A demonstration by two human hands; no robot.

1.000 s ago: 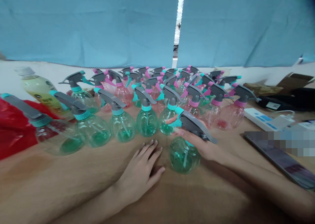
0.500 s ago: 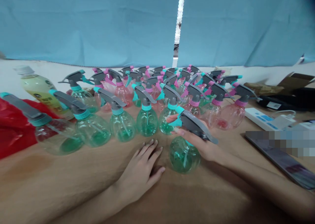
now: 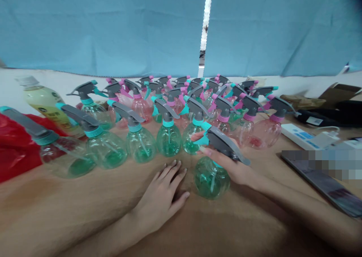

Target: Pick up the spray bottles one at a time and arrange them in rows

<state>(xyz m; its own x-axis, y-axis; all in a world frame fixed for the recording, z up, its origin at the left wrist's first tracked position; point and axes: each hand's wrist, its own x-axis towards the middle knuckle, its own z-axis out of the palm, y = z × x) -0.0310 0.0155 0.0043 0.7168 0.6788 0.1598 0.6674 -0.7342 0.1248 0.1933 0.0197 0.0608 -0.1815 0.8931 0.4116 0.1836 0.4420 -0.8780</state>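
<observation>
A green spray bottle (image 3: 210,179) with a grey trigger head stands on the brown table (image 3: 85,211) in front of me. My right hand (image 3: 232,166) is wrapped around its neck, under the trigger. My left hand (image 3: 162,198) lies flat on the table just left of the bottle, fingers spread, holding nothing. Behind them stands a crowd of several green spray bottles (image 3: 169,136) and pink spray bottles (image 3: 261,130).
A red bag (image 3: 15,151) and a yellowish drink bottle (image 3: 46,104) lie at the left. A white power strip (image 3: 304,136), a dark flat device (image 3: 325,183) and cardboard pieces sit at the right. A blue curtain (image 3: 113,27) hangs behind.
</observation>
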